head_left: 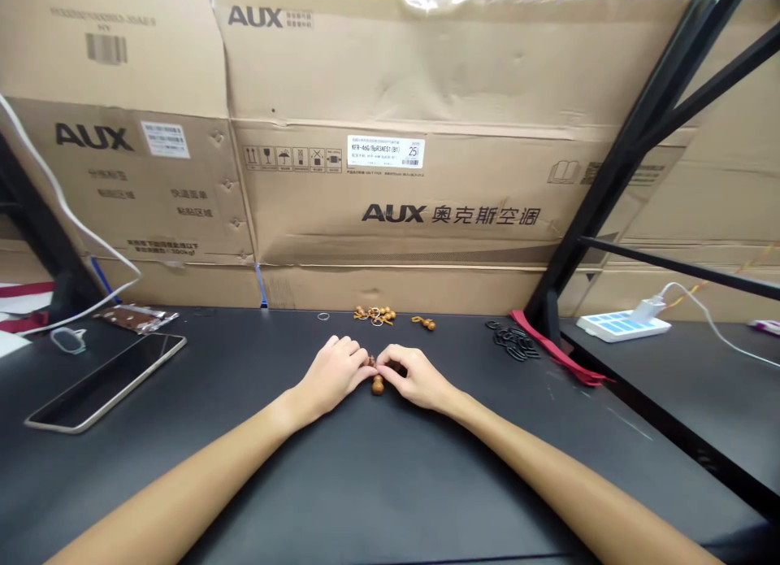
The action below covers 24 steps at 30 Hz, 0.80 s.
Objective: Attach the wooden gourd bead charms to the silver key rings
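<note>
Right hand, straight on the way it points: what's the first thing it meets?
The small wooden gourd charm between the hands. The right hand looks at or nearly on it, though depth is unclear. The left hand lies just beyond.

Workroom bench (pixel 366 500) against cardboard cartons (pixel 390 69)

Left hand (pixel 332 376) and right hand (pixel 414 378) at a wooden gourd charm (pixel 378 384)

You are working at a black table (pixel 366 492); it is carrying a tablet (pixel 105 382), a foil packet (pixel 135 318), gourds (pixel 373 314), black rings (pixel 513 340) and a red strip (pixel 552 348).
</note>
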Each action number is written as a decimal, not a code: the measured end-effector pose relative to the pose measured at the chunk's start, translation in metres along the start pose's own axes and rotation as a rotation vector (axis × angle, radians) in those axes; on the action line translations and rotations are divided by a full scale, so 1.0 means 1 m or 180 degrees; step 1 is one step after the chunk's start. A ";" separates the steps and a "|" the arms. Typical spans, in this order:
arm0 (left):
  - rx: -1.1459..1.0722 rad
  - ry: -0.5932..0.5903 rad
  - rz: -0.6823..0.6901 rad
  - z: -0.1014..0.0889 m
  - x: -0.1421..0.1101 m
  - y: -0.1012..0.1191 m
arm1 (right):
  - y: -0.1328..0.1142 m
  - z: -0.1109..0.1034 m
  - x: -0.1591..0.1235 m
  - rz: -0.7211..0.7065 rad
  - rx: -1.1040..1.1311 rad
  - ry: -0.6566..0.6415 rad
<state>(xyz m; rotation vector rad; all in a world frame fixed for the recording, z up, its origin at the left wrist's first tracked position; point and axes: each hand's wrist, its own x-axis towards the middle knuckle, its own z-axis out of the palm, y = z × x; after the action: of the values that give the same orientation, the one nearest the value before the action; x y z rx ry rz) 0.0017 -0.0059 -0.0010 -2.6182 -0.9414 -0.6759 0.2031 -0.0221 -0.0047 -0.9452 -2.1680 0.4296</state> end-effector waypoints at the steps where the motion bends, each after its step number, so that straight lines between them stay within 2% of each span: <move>1: -0.0046 0.0003 -0.0026 0.000 0.000 -0.001 | 0.001 0.000 0.000 -0.0012 -0.0014 -0.0008; 6: -0.0587 -0.0038 -0.0177 0.002 0.000 -0.003 | 0.003 -0.001 0.001 -0.0096 -0.0190 0.0025; 13: -0.1223 0.0046 -0.0616 0.002 0.002 -0.004 | 0.004 -0.001 0.001 -0.0184 -0.0262 0.0047; 19: -0.0848 0.0005 -0.0575 0.000 0.001 0.000 | 0.004 0.000 -0.001 -0.0276 -0.0292 -0.0005; 24: -0.0810 0.0001 -0.0868 0.000 0.003 -0.001 | -0.002 -0.002 0.000 0.0005 -0.0570 0.0208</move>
<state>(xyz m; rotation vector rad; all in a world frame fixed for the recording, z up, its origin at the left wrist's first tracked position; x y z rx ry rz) 0.0027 -0.0038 0.0006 -2.7291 -1.3064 -0.9162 0.2036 -0.0235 -0.0028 -1.0433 -2.1729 0.2043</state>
